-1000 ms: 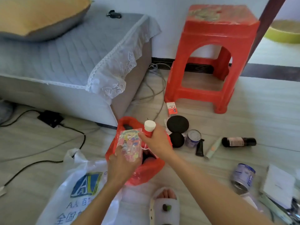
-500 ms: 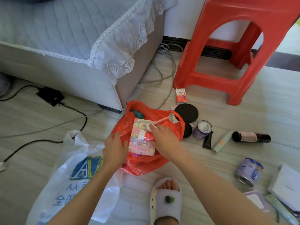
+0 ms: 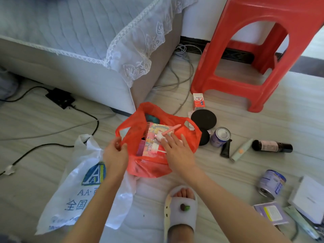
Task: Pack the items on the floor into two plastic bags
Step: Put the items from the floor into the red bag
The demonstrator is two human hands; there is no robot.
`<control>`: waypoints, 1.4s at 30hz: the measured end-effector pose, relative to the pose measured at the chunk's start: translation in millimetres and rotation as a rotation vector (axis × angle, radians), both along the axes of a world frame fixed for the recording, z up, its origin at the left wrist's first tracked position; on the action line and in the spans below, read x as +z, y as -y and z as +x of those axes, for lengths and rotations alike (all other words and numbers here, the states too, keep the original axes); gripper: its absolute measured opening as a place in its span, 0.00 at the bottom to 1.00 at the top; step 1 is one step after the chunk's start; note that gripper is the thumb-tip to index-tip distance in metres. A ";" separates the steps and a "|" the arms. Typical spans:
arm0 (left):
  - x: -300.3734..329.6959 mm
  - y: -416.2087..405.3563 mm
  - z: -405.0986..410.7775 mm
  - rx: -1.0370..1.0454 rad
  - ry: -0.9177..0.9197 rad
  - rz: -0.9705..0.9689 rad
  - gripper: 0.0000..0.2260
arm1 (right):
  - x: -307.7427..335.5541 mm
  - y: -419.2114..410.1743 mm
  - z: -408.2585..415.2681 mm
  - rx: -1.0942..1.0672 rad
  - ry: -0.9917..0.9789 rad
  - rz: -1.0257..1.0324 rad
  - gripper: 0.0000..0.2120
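The red bag (image 3: 154, 165) hides most of what lies inside it, the left arm covers part of the print on the white bag (image 3: 77, 186), and the frame's edge cuts off the red stool (image 3: 263, 50) and the white box (image 3: 310, 199) at right.

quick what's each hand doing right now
Left hand: pinches the rim of the red plastic bag.
Right hand: open, fingers straight over the bag's contents, holding nothing.
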State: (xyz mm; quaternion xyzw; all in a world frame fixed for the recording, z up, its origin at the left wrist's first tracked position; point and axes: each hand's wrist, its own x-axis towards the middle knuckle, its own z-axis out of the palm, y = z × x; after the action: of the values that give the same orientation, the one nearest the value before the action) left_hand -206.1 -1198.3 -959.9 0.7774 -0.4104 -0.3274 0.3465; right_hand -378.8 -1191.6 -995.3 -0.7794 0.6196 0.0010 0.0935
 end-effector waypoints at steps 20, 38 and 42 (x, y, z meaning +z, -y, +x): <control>-40.6 94.9 -20.9 -0.650 0.639 0.357 0.34 | -3.2 52.3 -59.8 -0.416 0.096 0.041 0.30; 38.5 75.2 17.7 -0.403 0.540 0.011 0.07 | 92.2 70.6 -83.3 -0.653 0.849 -0.255 0.13; 55.3 62.9 15.7 -0.392 0.500 -0.020 0.07 | 109.8 54.9 -90.6 -0.684 0.862 -0.292 0.12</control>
State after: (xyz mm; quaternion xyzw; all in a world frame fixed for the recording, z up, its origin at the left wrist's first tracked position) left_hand -190.5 -1261.3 -904.6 0.7363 -0.6282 -0.1827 0.1728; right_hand -469.4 -1246.5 -885.5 -0.4692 0.7363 -0.4330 0.2242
